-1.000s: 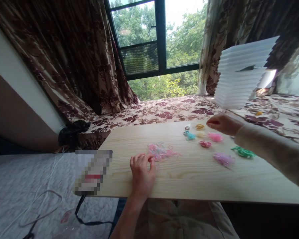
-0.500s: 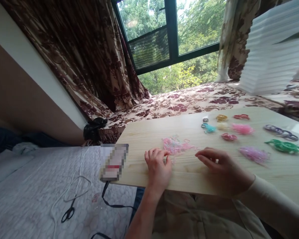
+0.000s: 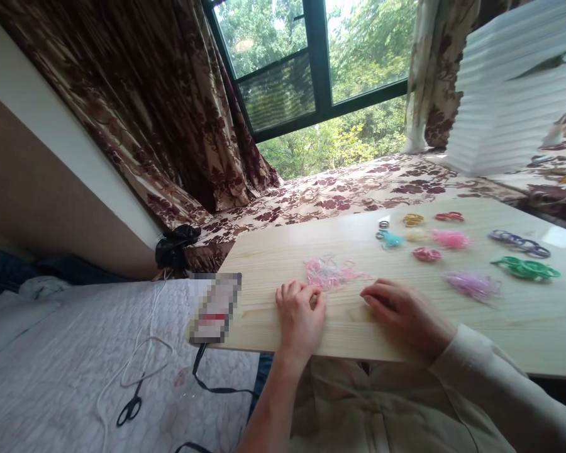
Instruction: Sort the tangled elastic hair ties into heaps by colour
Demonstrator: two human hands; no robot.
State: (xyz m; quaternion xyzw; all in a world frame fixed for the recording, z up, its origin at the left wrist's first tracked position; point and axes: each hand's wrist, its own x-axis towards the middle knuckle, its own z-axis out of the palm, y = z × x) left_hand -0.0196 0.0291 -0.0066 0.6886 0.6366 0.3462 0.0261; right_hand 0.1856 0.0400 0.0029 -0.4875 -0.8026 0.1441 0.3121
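Note:
A loose pile of pink and pale-coloured little bands (image 3: 327,274), like small elastics, lies mid-table. My left hand (image 3: 300,314) rests just in front of it, fingers curled and thumb against the index finger; anything pinched there is too small to see. To the right, my right hand (image 3: 400,311) is closed over the wooden tabletop, thumb and fingers together, and what it may hold is hidden. Beyond it are separate heaps: purple bands (image 3: 472,285), bright pink bands (image 3: 451,238), blue bands (image 3: 392,240) and cream bands (image 3: 416,234).
Larger loops lie farther out: green ties (image 3: 526,268), dark purple ties (image 3: 519,243), red ties (image 3: 427,254) and yellow ties (image 3: 413,219). A blurred-out phone-like object (image 3: 216,308) sits at the table's left edge. Scissors (image 3: 129,410) and a white cable (image 3: 122,377) lie on the bed.
My right hand has moved slightly left, nearer the pile. The left hand stays about where it was. The view has shifted a little.

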